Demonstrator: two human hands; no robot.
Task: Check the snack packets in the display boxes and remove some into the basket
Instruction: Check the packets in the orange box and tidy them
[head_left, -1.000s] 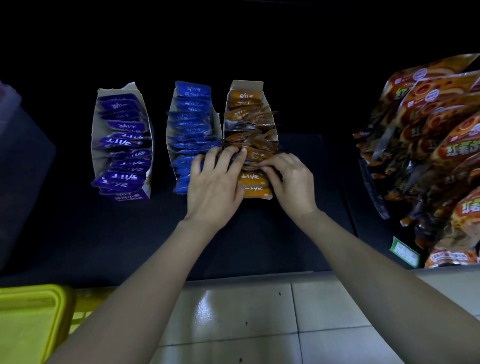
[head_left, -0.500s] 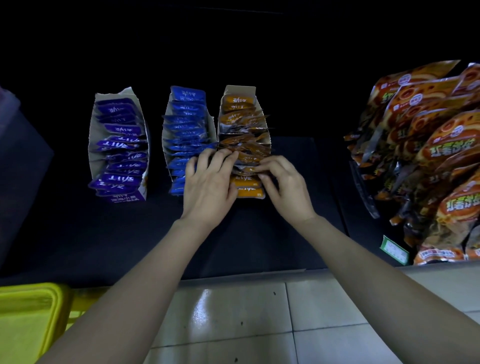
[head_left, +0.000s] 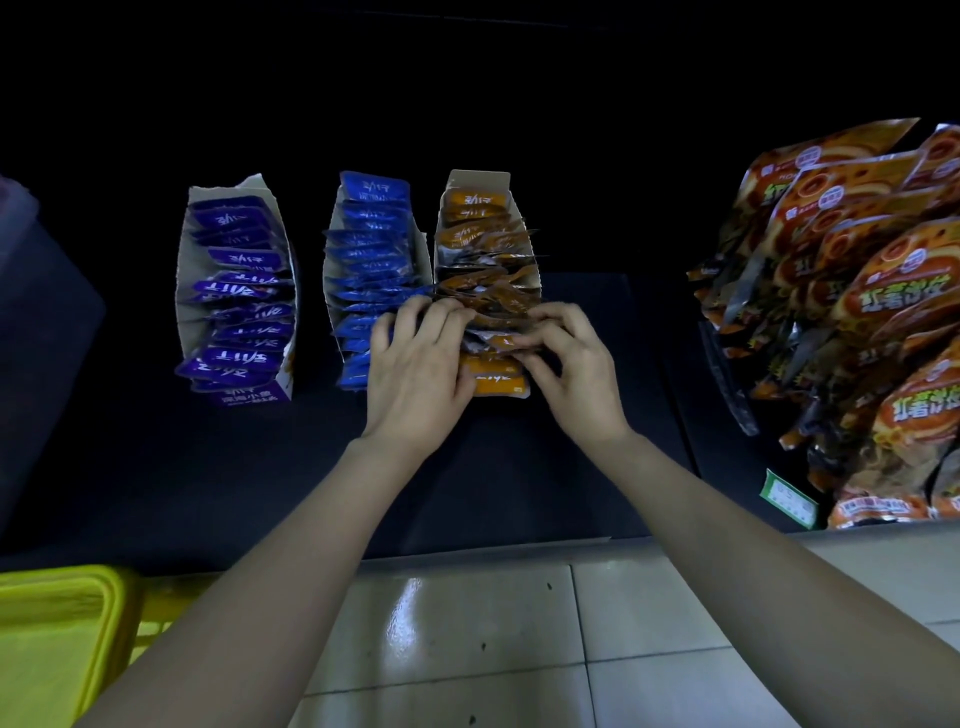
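Display boxes (head_left: 478, 181) three; two hands (head_left: 415, 382) gripping orange packets (head_left: 496, 380).

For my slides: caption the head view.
Left hand and right hand grip orange packets in their display box; yellow basket nearby.

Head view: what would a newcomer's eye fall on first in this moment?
Both hands meet at the centre, where the left hand and right hand dig into the orange packets in the rightmost of three display boxes. To its left stand a blue-packet box and a purple-packet box. Further off, orange bags crowd the right edge and a yellow basket sits at bottom left.
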